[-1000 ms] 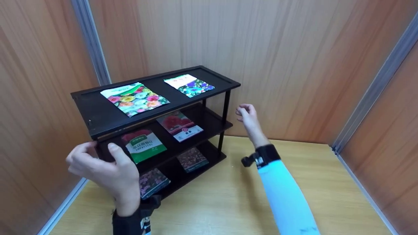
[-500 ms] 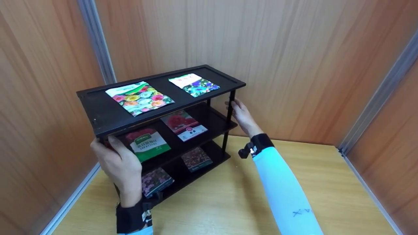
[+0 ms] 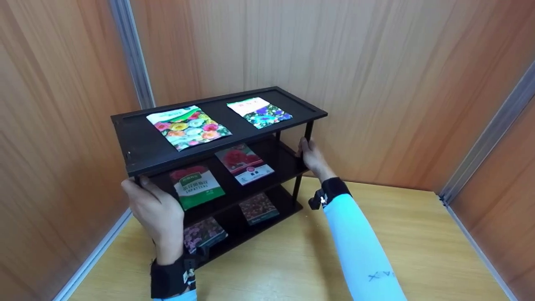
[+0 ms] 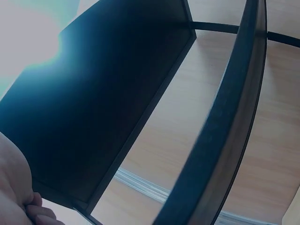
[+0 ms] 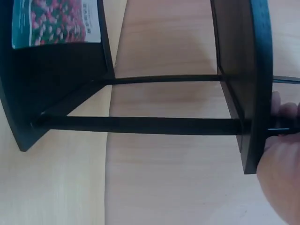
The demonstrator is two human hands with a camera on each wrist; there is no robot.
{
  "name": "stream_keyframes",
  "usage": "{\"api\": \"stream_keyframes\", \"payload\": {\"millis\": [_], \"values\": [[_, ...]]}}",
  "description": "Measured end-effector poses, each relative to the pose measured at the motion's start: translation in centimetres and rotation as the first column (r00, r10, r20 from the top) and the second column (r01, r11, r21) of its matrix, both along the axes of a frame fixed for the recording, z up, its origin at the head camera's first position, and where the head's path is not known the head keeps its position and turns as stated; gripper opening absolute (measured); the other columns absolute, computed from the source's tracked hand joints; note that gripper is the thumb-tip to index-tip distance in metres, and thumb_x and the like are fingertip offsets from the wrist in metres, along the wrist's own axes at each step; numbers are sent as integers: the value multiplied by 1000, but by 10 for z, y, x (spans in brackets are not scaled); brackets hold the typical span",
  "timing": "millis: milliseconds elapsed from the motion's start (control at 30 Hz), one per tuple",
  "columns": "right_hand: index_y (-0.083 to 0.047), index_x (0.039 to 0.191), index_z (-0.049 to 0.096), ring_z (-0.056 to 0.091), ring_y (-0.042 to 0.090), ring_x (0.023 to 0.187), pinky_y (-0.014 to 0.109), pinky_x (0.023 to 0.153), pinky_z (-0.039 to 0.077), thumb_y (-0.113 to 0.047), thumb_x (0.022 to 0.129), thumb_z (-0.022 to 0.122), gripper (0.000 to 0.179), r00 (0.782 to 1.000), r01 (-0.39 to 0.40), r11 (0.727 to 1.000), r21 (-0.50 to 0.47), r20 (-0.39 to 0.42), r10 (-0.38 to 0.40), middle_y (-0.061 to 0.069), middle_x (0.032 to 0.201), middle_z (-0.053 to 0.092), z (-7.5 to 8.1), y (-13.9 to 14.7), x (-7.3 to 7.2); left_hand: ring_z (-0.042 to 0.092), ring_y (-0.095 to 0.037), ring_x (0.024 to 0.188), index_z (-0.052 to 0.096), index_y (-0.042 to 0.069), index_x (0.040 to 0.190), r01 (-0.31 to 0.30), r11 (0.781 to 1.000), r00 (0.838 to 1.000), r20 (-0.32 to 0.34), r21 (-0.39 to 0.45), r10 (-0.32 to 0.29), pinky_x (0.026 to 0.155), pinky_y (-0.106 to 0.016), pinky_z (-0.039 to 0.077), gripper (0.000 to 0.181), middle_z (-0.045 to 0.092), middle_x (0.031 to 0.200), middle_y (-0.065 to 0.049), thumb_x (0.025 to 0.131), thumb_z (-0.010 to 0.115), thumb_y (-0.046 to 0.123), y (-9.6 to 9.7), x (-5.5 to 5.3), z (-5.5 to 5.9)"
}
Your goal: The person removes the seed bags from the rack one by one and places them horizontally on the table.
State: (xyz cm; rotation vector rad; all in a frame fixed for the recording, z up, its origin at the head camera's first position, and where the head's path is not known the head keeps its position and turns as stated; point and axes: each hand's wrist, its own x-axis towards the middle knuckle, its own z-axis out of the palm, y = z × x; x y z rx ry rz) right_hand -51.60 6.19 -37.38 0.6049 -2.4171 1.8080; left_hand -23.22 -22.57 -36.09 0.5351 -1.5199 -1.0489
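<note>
A black three-tier shelf rack (image 3: 138, 146) stands at an angle on a wooden surface. My left hand (image 3: 156, 213) grips its near left post just under the top shelf; the fingertips are mostly hidden. On the far side, my right hand (image 3: 314, 159) holds the right post between the top and middle shelves, fingers wrapped round it in the right wrist view. Flower seed packets lie flat on every tier: a mixed-colour one (image 3: 190, 129) and a blue-purple one (image 3: 261, 113) on top, a green-white one (image 3: 198, 188) and a red one (image 3: 246, 165) in the middle.
The bottom tier bears a purple-flower packet (image 3: 205, 234) and a darker packet (image 3: 259, 209). Wood-grain panels (image 3: 376, 83) rise behind and on both sides, with metal strips (image 3: 136, 54) at the corners. The light wooden surface (image 3: 376, 225) extends to the right.
Both hands were apart from the rack; they have moved in and taken hold of its posts. The rack appears farther right in view, along with the walls.
</note>
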Motion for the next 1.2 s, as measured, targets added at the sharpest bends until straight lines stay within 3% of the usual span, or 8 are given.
{"api": "stream_keyframes", "payload": {"millis": [200, 367, 500, 667, 933, 1100, 1133, 1200], "values": [[-13, 94, 42, 55, 31, 93, 32, 83, 44, -42, 111, 29, 36, 998, -35, 999, -23, 43, 36, 8, 91, 49, 3, -6, -5, 42, -16, 77, 44, -5, 126, -11, 1000, 1000, 16, 16, 10, 68, -28, 29, 44, 44, 86, 1, 111, 27, 33, 1, 7, 2], [-14, 87, 41, 51, 28, 87, 34, 85, 46, -47, 110, 30, 42, 995, -84, 996, -43, 54, 86, 5, 85, 44, 3, -4, -9, 42, -14, 76, 45, -2, 129, 36, 999, 999, 38, 9, -37, 68, -27, 31, 44, 46, 87, 1, 111, 27, 34, -3, 13, 4], [-12, 78, 40, 45, 26, 79, 34, 81, 45, -45, 110, 31, 46, 989, -140, 987, -82, 37, 143, 1, 75, 39, 2, -1, -13, 37, -14, 67, 48, -1, 129, 57, 998, 995, 77, 4, -57, 62, -27, 29, 45, 41, 80, 2, 111, 28, 35, -8, 14, 2], [-7, 74, 43, 43, 27, 72, 32, 74, 39, -44, 110, 30, 54, 980, -194, 978, -77, 29, 196, -1, 67, 40, -1, 1, -18, 31, -12, 58, 49, -1, 130, 30, 999, 996, 79, -18, -28, 56, -26, 27, 44, 34, 73, 0, 111, 29, 34, -12, 15, -4], [6, 74, 41, 39, 24, 62, 29, 67, 36, -33, 112, 29, 56, 955, -288, 953, -96, 48, 293, 1, 62, 41, 12, 3, -6, 24, -6, 50, 51, 0, 131, 12, 998, 994, 113, -53, -6, 49, -25, 24, 44, 30, 66, 1, 111, 29, 33, -12, 23, -9], [-3, 68, 41, 36, 15, 56, 27, 65, 34, -33, 112, 29, 54, 945, -320, 943, -93, 37, 324, -5, 58, 39, 19, 10, -1, 30, -14, 62, 45, 6, 146, 46, 998, 991, 125, -43, -40, 58, -31, 27, 46, 35, 76, 0, 111, 28, 31, -14, 19, -7], [-6, 67, 40, 35, 14, 55, 27, 65, 34, -33, 112, 29, 53, 945, -320, 943, -93, 39, 325, -6, 57, 38, 18, 12, -1, 40, -15, 68, 43, 8, 149, 59, 997, 991, 123, -44, -53, 63, -30, 34, 46, 45, 82, -2, 111, 28, 31, -15, 17, -7], [-8, 66, 40, 35, 14, 54, 26, 63, 33, -33, 112, 29, 53, 946, -314, 944, -103, 44, 320, -7, 56, 38, 17, 17, -3, 59, -21, 96, 38, 12, 154, 89, 995, 990, 114, -54, -83, 84, -32, 48, 48, 63, 112, -8, 111, 29, 30, -17, 12, -7]]}}
